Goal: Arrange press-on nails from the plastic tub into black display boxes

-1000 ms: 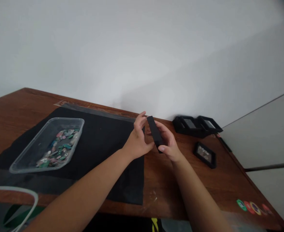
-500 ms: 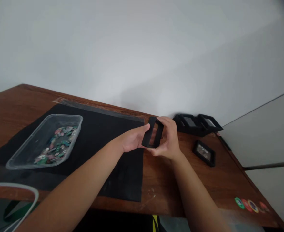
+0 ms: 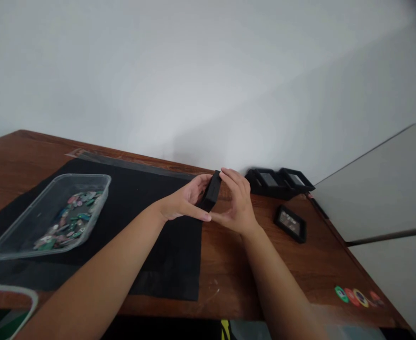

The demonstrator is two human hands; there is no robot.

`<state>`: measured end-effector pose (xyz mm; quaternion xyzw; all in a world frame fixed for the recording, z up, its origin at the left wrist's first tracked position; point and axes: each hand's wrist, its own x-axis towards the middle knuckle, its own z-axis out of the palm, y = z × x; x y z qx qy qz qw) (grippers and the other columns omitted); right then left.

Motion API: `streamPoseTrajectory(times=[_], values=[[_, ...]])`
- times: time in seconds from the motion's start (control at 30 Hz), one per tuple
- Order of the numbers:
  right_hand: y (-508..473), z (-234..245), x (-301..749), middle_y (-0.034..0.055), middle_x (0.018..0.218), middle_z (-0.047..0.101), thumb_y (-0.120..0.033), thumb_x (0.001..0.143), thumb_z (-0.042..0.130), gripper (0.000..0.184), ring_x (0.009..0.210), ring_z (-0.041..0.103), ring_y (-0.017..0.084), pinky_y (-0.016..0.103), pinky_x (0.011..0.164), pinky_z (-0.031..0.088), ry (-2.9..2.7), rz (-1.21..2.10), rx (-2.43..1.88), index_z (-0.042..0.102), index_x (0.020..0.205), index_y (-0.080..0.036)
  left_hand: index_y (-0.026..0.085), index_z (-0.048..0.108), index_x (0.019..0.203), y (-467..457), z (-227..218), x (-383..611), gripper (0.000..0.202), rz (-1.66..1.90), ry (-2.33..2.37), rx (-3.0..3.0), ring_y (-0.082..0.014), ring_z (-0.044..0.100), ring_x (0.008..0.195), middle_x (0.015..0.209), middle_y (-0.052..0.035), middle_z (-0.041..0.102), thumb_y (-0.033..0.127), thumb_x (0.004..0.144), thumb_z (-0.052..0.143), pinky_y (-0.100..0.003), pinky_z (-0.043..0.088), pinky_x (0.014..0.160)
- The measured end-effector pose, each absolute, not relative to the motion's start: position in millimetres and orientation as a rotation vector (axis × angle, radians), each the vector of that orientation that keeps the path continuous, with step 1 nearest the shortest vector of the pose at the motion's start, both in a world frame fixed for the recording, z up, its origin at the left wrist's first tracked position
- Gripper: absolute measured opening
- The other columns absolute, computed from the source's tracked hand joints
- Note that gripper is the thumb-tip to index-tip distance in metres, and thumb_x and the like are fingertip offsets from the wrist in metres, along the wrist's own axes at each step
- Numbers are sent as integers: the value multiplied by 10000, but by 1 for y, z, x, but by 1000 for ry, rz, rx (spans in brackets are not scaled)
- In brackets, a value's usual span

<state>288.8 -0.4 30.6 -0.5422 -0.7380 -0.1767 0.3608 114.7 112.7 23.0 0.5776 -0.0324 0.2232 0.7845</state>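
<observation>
Both of my hands hold a small black frame box edge-on above the wooden table, near the right edge of a black mat. My left hand cups it from the left with fingers curled under it. My right hand grips it from the right, fingers over its top. A similar black frame box lies flat on the table to the right of my hands.
A clear plastic tray with several small coloured pieces sits on the mat at the left. Two open black frame boxes stand by the wall at the back right. Round coloured stickers lie near the table's right front edge.
The black box has turned from showing its open frame to edge-on, and my hands have closed in around it. The view has shifted a little to the right.
</observation>
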Motion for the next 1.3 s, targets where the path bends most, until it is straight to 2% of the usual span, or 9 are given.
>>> streamPoseTrajectory(times=[0.3, 0.43, 0.5, 0.6, 0.67, 0.8, 0.9, 1.03, 1.3], values=[[-2, 33, 288, 62, 1621, 389, -337, 729, 833, 1103, 1432, 440, 387, 632, 1164, 368, -1901, -407, -1336, 175, 1611, -406, 312, 570, 1304, 111, 29, 114, 876, 533, -7, 1196, -309, 429, 1410, 1427, -69, 536, 107, 527, 920, -434, 400, 1125], [-2, 34, 284, 55, 1645, 347, -318, 727, 825, 1101, 1498, 337, 384, 634, 1203, 310, -1901, -376, -1325, 179, 1617, -386, 233, 607, 1216, 108, 26, 119, 698, 495, 204, 1041, -282, 581, 1233, 1275, -81, 634, 315, 599, 924, -393, 442, 1040], [-2, 34, 282, 73, 1607, 413, -348, 734, 824, 1087, 1519, 297, 379, 658, 1231, 223, -1895, -282, -1370, 187, 1615, -366, 224, 597, 1233, 106, 25, 122, 647, 436, 272, 1008, -270, 638, 1110, 1205, -90, 664, 470, 694, 858, -382, 495, 918], [-2, 29, 279, 100, 1581, 447, -440, 733, 841, 1085, 1561, 159, 396, 732, 1214, -47, -1830, -71, -1486, 202, 1604, -344, 234, 601, 1258, 104, 24, 123, 601, 367, 278, 984, -257, 661, 988, 1122, -95, 698, 613, 803, 709, -350, 515, 768], [-1, 25, 278, 113, 1602, 413, -480, 720, 858, 1083, 1563, 145, 401, 739, 1192, -104, -1759, 128, -1499, 230, 1591, -338, 226, 635, 1229, 103, 24, 122, 603, 298, 254, 970, -248, 661, 931, 1070, -96, 716, 673, 824, 641, -330, 508, 720], [4, 18, 279, 135, 1535, 490, -500, 733, 850, 902, 1450, 423, 352, 651, 1237, 178, -1564, 436, -1372, 415, 1495, -293, 217, 669, 1205, 106, 20, 119, 752, 222, 219, 1009, -261, 654, 968, 1090, -115, 714, 829, 778, 577, -359, 516, 778], [8, 17, 282, 130, 1452, 572, -539, 747, 825, 761, 1379, 507, 321, 589, 1195, 336, -1399, 573, -1354, 531, 1392, -262, 235, 649, 1255, 109, 18, 118, 749, 330, 157, 1115, -296, 594, 1209, 1292, -122, 656, 680, 676, 814, -395, 480, 958], [10, 18, 284, 113, 1434, 605, -529, 715, 850, 757, 1316, 579, 305, 541, 1149, 429, -1312, 788, -1318, 575, 1370, -267, 220, 641, 1255, 110, 18, 121, 704, 461, 242, 1169, -305, 569, 1284, 1331, -126, 644, 357, 627, 931, -446, 435, 1058], [4, 31, 282, 88, 1369, 673, -397, 713, 883, 695, 1264, 638, 296, 541, 1132, 467, -1326, 917, -1330, 622, 1344, -269, 195, 673, 1151, 112, 18, 121, 557, 440, 386, 1276, -316, 624, 1193, 1161, -107, 719, 487, 709, 846, -474, 457, 999]])
